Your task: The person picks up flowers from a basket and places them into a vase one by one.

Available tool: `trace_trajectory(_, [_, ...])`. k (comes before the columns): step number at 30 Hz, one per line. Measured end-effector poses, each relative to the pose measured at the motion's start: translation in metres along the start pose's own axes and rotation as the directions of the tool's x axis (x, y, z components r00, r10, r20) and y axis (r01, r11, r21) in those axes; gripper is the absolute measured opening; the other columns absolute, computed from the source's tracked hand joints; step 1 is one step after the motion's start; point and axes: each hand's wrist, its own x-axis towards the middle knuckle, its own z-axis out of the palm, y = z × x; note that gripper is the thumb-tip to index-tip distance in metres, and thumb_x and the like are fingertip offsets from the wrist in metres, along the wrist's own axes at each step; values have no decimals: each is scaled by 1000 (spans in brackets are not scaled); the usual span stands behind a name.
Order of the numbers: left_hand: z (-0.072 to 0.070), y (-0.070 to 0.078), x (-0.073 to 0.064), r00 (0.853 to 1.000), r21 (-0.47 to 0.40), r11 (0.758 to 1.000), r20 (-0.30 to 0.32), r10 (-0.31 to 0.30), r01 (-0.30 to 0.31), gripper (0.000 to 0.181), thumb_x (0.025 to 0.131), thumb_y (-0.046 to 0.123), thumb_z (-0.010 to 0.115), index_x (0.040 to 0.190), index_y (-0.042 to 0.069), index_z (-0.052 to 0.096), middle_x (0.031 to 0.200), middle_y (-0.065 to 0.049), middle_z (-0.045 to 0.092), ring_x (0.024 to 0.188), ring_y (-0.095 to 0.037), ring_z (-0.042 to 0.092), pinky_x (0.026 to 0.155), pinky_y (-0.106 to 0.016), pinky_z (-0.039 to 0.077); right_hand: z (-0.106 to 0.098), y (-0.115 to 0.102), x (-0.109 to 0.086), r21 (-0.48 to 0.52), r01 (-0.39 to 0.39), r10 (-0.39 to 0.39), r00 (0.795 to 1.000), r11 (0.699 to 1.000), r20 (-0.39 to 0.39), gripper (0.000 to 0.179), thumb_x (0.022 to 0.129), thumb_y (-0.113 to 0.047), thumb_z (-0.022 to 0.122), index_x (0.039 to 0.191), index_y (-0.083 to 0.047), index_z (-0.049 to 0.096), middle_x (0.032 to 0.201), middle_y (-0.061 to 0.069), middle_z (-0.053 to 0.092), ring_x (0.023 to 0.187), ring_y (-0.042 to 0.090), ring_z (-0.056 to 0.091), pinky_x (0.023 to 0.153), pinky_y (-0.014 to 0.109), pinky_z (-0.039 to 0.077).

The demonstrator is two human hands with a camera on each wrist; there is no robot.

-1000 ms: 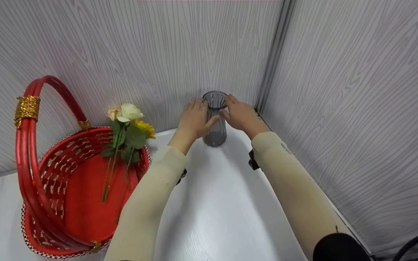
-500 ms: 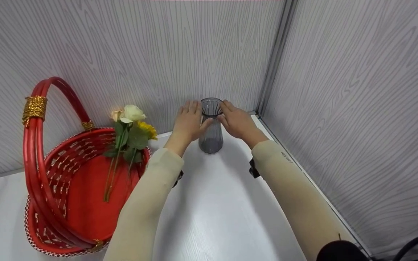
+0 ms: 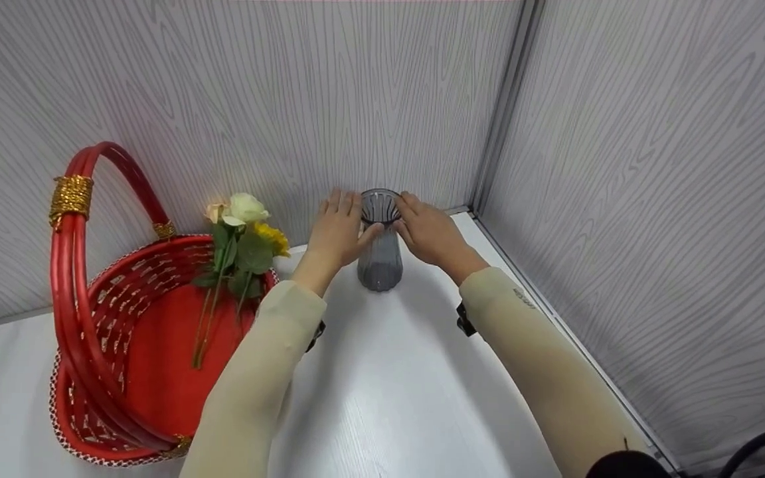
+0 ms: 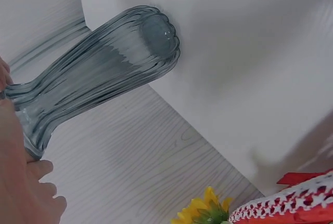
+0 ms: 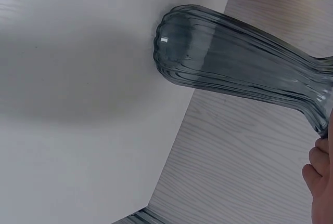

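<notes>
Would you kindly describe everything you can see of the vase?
The vase is translucent grey-blue and looks like glass. Vertical ribs run to a scalloped base, and the narrowed neck flares to an open rim. No stems show inside. It looks upright, over the white table, near the back wall; whether its base touches the table is unclear. The left hand and right hand touch either side near the rim.

Nothing legible: the right sleeve (image 3: 532, 355) bears a small dark marking (image 3: 524, 298) (too tiny to read).
</notes>
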Motion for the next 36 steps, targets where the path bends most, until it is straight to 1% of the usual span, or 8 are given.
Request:
trace_trajectory(4, [-2, -1, -5, 1000, -21, 1000, -9, -4, 4, 82, 91, 62, 26, 144, 0, 21, 148, -17, 25, 138, -34, 13, 111, -48, 14, -1, -4, -1, 4, 10, -10, 1000, 1000, -13, 57, 99, -40, 27, 145, -6, 25, 148, 13, 28, 129, 30, 37, 105, 42, 31])
trace_trajectory(8, [1, 0, -13, 1000, -36, 999, -16, -10, 10, 82, 91, 61, 27, 144, -2, 21, 148, -19, 24, 138, -34, 13, 112, -45, 11, 3, -9, -5, -6, 25, -25, 999, 1000, -28, 57, 99, -39, 27, 145, -6, 25, 148, 13, 27, 130, 30, 36, 105, 42, 31])
trace_trajectory(11, [1, 0, -19, 1000, -38, 999, -16, -11, 10, 82, 92, 60, 27, 144, -4, 20, 148, -20, 23, 138, -33, 14, 112, -44, 9, 6, -13, -7, -18, 28, -28, 999, 999, -24, 58, 99, -40, 26, 145, -6, 24, 149, 12, 26, 130, 29, 35, 105, 41, 31])
trace_trajectory(18, [-2, 0, -29, 999, -33, 999, -28, -17, 17, 81, 92, 59, 28, 143, -4, 22, 148, -21, 24, 138, -32, 16, 112, -43, 10, 4, -20, -11, -18, 34, -34, 999, 999, -32, 58, 99, -41, 25, 145, -6, 24, 147, 12, 29, 129, 28, 37, 105, 41, 32])
trace_trajectory(22, [-4, 0, -36, 999, -51, 998, -30, -23, 21, 81, 92, 59, 29, 143, -4, 22, 148, -21, 24, 138, -32, 15, 112, -43, 8, 2, -25, -14, -15, 51, -52, 998, 999, -38, 57, 99, -41, 26, 145, -6, 25, 146, 13, 31, 129, 28, 38, 104, 41, 32])
trace_trajectory(27, [-5, 0, -44, 998, -71, 997, -52, -23, 20, 80, 93, 57, 29, 142, -5, 23, 147, -22, 25, 138, -33, 16, 112, -43, 10, 1, -31, -18, -1, 57, -56, 997, 998, -45, 56, 99, -39, 28, 145, -6, 25, 146, 13, 32, 127, 29, 40, 104, 41, 33])
trace_trajectory(31, [-5, -1, -51, 997, -60, 998, -77, -27, 23, 80, 93, 57, 29, 142, -6, 24, 146, -23, 26, 137, -34, 17, 112, -43, 9, 1, -36, -21, 19, 57, -56, 997, 998, -57, 57, 99, -40, 29, 145, -7, 25, 147, 12, 31, 128, 29, 38, 104, 41, 32])
trace_trajectory(36, [-5, -2, -59, 996, -40, 999, -87, -32, 28, 80, 93, 58, 29, 141, -6, 26, 146, -23, 27, 138, -34, 16, 112, -43, 8, 3, -42, -24, 40, 62, -59, 996, 997, -67, 57, 99, -40, 30, 145, -6, 25, 147, 12, 30, 130, 28, 36, 106, 40, 30])
